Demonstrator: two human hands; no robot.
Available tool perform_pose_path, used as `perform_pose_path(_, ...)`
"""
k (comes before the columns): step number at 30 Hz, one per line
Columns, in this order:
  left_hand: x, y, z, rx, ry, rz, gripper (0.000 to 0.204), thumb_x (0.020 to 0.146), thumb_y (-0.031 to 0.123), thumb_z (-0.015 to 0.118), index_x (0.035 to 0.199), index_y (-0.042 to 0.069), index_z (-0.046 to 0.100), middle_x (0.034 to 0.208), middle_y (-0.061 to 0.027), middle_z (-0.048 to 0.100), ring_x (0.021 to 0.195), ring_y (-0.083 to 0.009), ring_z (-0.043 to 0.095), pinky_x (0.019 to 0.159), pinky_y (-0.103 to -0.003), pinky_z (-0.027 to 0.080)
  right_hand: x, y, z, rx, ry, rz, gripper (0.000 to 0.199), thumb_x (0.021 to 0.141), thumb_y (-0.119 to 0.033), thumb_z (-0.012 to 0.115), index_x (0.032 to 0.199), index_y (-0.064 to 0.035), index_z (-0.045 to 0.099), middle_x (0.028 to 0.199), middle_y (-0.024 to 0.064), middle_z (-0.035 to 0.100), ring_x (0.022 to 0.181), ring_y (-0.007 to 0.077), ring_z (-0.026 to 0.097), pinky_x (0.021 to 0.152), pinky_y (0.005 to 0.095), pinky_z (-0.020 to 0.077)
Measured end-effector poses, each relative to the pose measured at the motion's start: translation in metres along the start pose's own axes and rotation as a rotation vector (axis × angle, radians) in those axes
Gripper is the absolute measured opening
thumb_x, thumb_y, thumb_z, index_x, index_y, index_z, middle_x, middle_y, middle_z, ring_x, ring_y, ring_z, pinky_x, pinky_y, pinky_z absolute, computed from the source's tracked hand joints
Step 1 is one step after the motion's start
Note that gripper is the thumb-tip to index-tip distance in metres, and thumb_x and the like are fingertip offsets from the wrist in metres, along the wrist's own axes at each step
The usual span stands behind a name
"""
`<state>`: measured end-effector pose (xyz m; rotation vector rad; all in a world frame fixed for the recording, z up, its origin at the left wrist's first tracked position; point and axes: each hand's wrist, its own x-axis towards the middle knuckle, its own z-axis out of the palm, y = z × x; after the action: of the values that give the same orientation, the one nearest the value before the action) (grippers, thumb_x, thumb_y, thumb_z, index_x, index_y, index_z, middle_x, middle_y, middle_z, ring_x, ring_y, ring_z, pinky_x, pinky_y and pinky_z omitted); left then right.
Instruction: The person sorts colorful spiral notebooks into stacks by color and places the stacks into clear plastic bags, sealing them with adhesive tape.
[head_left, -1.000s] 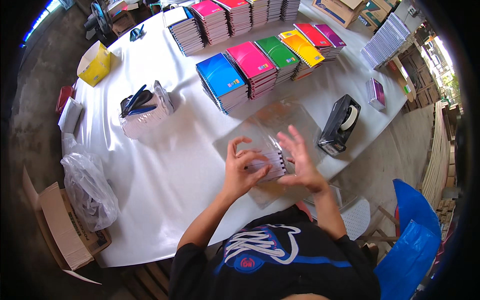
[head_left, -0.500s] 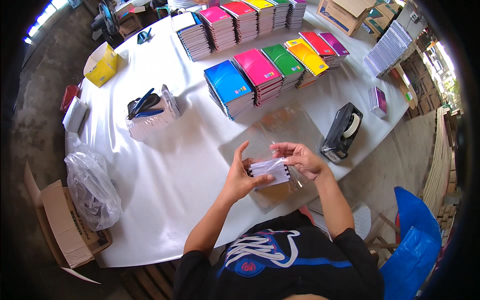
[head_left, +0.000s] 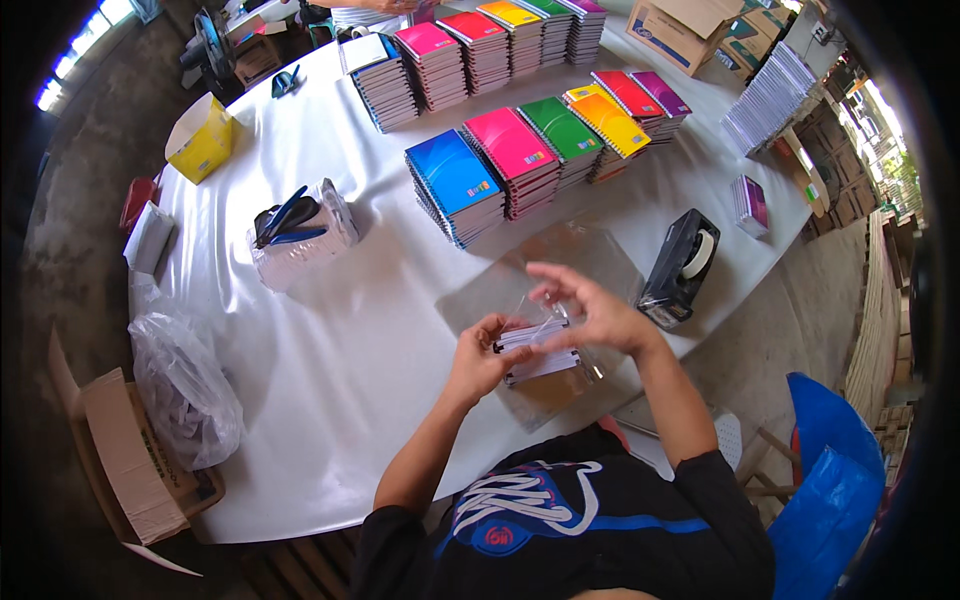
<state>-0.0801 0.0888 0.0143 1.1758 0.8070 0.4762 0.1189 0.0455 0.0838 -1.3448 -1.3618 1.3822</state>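
the left hand (head_left: pixel 482 362) is closed around the left end of a small notebook bundle (head_left: pixel 548 364), thumb laid across the pale page edges and fingers curled behind; if that thumb eased off, the little spiral-bound books could slide against each other and the block lose its square shape. the right hand (head_left: pixel 605 322) hovers over the bundle's other end with fingers spread well apart and thumb low; it is blurred, so i cannot tell whether the thumb touches the clear film (head_left: pixel 597 372) around the block. a loose grip on that film could let it spring back or crease, and a hard tug could split it. the bundle is in front of the person's chest, above a spread of clear plastic sheets (head_left: pixel 478 292) on the white table (head_left: pixel 330 410); these look slick, and one might cling to the film and be dragged along. just right of the sheets stands a black tape dispenser (head_left: pixel 668 285), near enough the table's edge that a wide swing of the right forearm could knock it. beyond the sheets, the blue notebook stack (head_left: pixel 455 172) sits slightly uneven, so a bump could make it slip.
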Motion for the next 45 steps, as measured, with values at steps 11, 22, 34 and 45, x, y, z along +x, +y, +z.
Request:
perform_pose_path(11, -0.003, 0.007, 0.015, 0.439, 0.303, 0.547, 0.015, 0.074, 0.007, 0.073, 0.088, 0.006, 0.07, 0.091, -0.0034, 0.068, 0.085, -0.0195, 0.063, 0.08, -0.03, 0.047, -0.008, 0.027, 0.016, -0.166, 0.209, 0.027, 0.022, 0.071, -0.015, 0.076, 0.091, -0.0073, 0.071, 0.083, 0.0058, 0.065, 0.084, 0.0156, 0.061, 0.078, 0.0322, 0.0459)
perform_pose_path(22, -0.038, 0.031, 0.025, 0.808, 0.273, 0.602, 0.078, 0.071, 0.019, 0.077, 0.132, 0.01, 0.03, 0.107, 0.0034, 0.066, 0.12, -0.0182, 0.049, 0.097, -0.044, 0.017, -0.035, 0.028, 0.038, -0.846, 0.468, -0.347, 0.013, 0.073, -0.021, 0.07, 0.085, -0.0183, 0.07, 0.124, 0.0022, 0.051, 0.119, 0.0197, 0.045, 0.101, 0.0526, 0.0264)
perform_pose_path(34, -0.032, -0.008, 0.023, 1.202, 0.392, 0.99, 0.027, 0.072, 0.017, 0.075, 0.099, 0.019, 0.069, 0.104, 0.0032, 0.068, 0.095, -0.0093, 0.062, 0.085, -0.035, 0.024, -0.096, 0.026, -0.013, -0.571, 0.795, -0.033, 0.019, 0.082, -0.021, 0.062, 0.095, -0.0081, 0.068, 0.122, 0.0109, 0.053, 0.112, 0.028, 0.05, 0.098, 0.0386, 0.0364)
perform_pose_path(45, -0.038, -0.01, 0.029, 1.132, 0.3, 1.023, 0.026, 0.074, 0.015, 0.071, 0.099, 0.015, 0.069, 0.108, 0.0027, 0.067, 0.092, -0.0101, 0.06, 0.076, -0.029, 0.033, -0.103, 0.128, -0.101, 0.707, 1.109, 0.211, 0.031, 0.081, -0.037, 0.067, 0.088, -0.0066, 0.068, 0.097, 0.0055, 0.063, 0.104, 0.0173, 0.052, 0.099, 0.0336, 0.0303)
